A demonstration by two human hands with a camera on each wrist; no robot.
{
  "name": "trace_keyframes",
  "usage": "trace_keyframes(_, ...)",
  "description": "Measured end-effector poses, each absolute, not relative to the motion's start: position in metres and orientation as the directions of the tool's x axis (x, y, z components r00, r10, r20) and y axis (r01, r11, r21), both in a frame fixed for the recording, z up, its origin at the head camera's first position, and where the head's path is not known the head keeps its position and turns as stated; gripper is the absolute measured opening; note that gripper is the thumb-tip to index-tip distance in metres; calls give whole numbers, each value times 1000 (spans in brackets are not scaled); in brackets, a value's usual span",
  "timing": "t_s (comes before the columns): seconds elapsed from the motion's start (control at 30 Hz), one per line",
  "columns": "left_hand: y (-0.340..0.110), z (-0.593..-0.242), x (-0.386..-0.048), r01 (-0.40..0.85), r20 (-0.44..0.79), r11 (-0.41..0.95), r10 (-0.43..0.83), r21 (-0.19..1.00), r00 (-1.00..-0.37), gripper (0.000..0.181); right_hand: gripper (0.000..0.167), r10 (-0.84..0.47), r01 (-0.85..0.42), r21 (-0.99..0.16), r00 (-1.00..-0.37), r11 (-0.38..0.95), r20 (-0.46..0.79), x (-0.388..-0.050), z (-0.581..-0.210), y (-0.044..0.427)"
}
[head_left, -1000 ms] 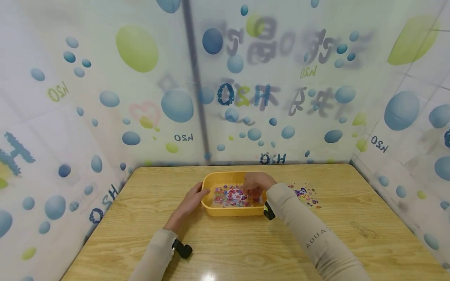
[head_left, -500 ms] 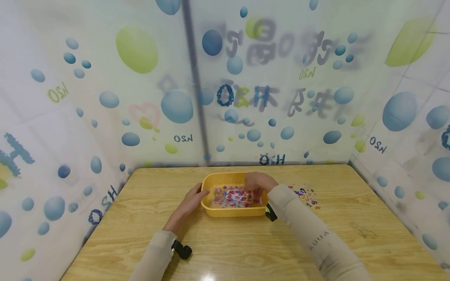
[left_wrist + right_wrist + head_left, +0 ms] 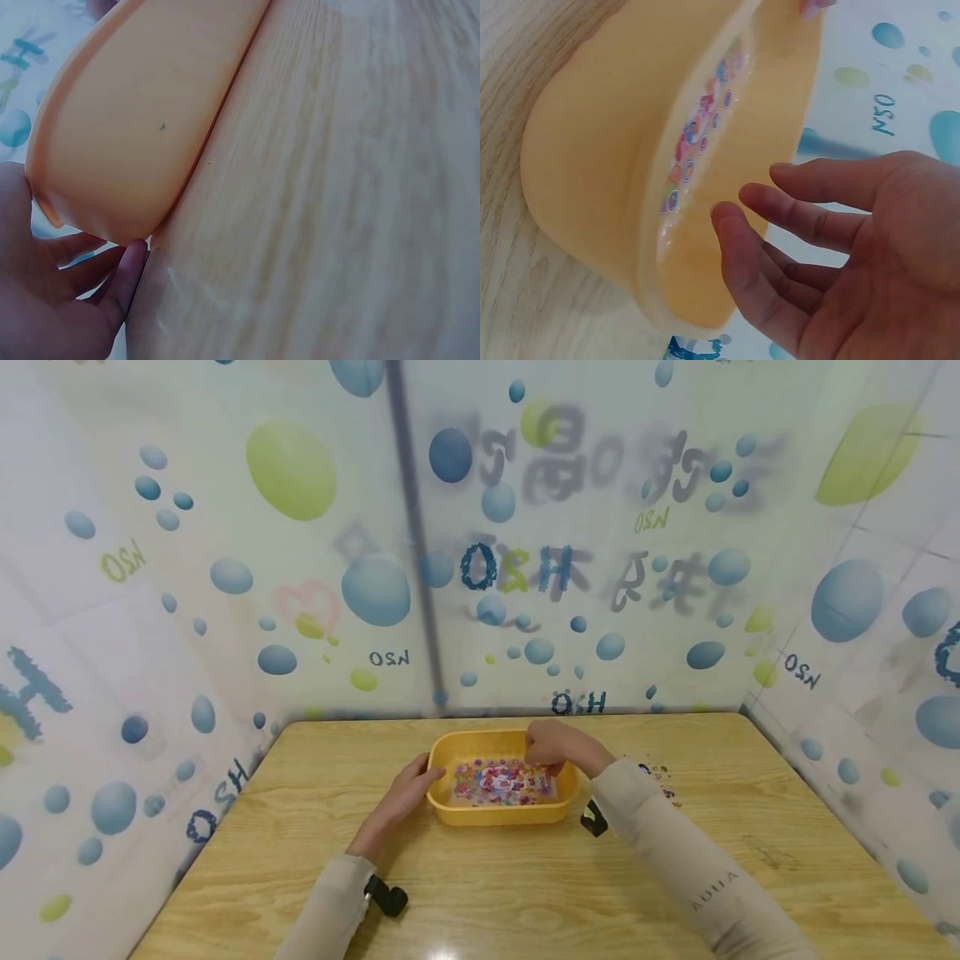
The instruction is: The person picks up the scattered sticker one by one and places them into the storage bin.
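Observation:
A yellow plastic tub (image 3: 495,816) stands on the wooden table. My left hand (image 3: 408,785) holds its left end, thumb over the rim and fingers against the outer wall; the left wrist view shows those fingers (image 3: 135,259) low on the side. At the tub's bottom lies a flat, colourful printed picture (image 3: 498,782), perhaps a sticker sheet or bag; its exact kind is unclear. My right hand (image 3: 558,745) is over the tub's back right corner. In the right wrist view this hand (image 3: 817,240) has loosely bent, spread fingers with nothing visible between them.
Small colourful pieces (image 3: 663,777) lie scattered on the table (image 3: 480,885) to the right of the tub, partly behind my right sleeve (image 3: 660,835). A patterned curtain (image 3: 510,677) with bubbles and lettering hangs behind the table and on both sides.
My right hand has lifted from the printed picture and shifted right, uncovering more of it. The right sleeve now covers more of the scattered pieces. My left hand keeps its hold on the tub.

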State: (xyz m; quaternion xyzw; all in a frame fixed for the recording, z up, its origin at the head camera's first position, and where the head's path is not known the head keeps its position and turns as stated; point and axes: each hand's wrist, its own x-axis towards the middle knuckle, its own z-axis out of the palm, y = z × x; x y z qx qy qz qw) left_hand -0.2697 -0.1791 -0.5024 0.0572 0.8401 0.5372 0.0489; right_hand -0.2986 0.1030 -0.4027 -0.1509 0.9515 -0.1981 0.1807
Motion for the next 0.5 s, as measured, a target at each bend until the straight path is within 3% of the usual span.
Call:
trace_keyframes(0.3, -180, -503, -269, 58, -8, 414, 155, 908, -988, 62, 13, -427, -289, -564, -895, 774, -127, -283, -400, 129)
trace_keyframes(0.5, -179, -503, -268, 41, -18, 401, 143, 915, -990, 62, 19, -405, -266, -647, -911, 715, -74, -273, -404, 156)
